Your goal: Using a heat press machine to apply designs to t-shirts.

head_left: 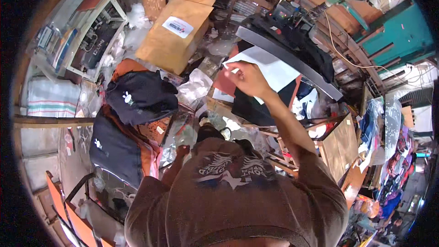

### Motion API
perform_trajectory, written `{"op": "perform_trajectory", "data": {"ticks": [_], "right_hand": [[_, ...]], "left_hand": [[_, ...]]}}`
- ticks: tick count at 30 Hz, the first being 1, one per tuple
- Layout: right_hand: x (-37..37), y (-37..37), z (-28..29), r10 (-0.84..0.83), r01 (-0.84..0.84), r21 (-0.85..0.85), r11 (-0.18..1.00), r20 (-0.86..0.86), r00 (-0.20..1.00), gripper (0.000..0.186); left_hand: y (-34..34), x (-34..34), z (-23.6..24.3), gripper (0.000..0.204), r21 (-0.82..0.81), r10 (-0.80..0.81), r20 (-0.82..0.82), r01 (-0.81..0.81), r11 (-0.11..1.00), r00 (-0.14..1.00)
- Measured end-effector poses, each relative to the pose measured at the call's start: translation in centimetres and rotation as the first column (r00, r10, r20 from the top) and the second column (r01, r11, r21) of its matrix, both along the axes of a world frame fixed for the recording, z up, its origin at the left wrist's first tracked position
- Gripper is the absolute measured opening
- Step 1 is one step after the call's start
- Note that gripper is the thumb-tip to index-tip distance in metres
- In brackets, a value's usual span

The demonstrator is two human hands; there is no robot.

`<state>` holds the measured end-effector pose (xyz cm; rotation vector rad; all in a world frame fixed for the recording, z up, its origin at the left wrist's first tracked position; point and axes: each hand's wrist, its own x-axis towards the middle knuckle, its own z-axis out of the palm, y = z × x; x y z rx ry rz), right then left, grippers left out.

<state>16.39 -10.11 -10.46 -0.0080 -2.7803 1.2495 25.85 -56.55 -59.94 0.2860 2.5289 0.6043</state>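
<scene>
My right hand [247, 78] reaches forward over a white sheet [270, 64], its fingers curled in at the sheet's left corner, where they appear to pinch it. Beneath the sheet lies black cloth [254, 110], spread on a flat reddish-brown surface [224, 82]. A long grey bar [288, 61] slants along the far side of the sheet. My left hand [183, 151] hangs low beside my body, small and dark in the view. Its fingers are too indistinct to tell whether they hold anything.
To the left, a bundled black garment [141, 97] and folded black cloth [114, 148] lie stacked. A large brown carton [176, 32] stands far left of centre. Behind the bar sits a machine [283, 16] draped in black. A wooden box [340, 142] stands at the right.
</scene>
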Motion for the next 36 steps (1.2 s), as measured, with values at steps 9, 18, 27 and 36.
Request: {"op": "perform_trajectory", "data": {"ticks": [9, 18, 27, 36], "right_hand": [[-6.9, 0.2, -15.7, -0.353, 0.319, 0.532, 0.784, -0.04, 0.935, 0.04], [-7.9, 0.6, -16.7, -0.366, 0.316, 0.531, 0.786, -0.012, 0.931, 0.033], [-9.7, -1.1, -15.2, -0.465, 0.419, 0.519, 0.745, -0.046, 0.884, 0.031], [-9.7, 7.6, -22.9, -0.583, 0.588, 0.028, 0.808, -0.11, 0.805, 0.017]], "left_hand": [[-1.0, 2.4, 1.8, 0.042, 0.164, 0.261, 0.232, -0.302, 0.939, 0.937], [-1.7, 2.3, 0.8, 0.042, -0.088, -0.218, -0.085, 0.211, 0.974, 0.972], [-1.3, -2.5, -0.5, 0.052, 0.139, 0.313, 0.308, -0.368, 0.919, 0.898], [1.5, -1.6, 7.3, 0.042, 0.255, 0.316, 0.324, -0.404, 0.878, 0.892]]}}
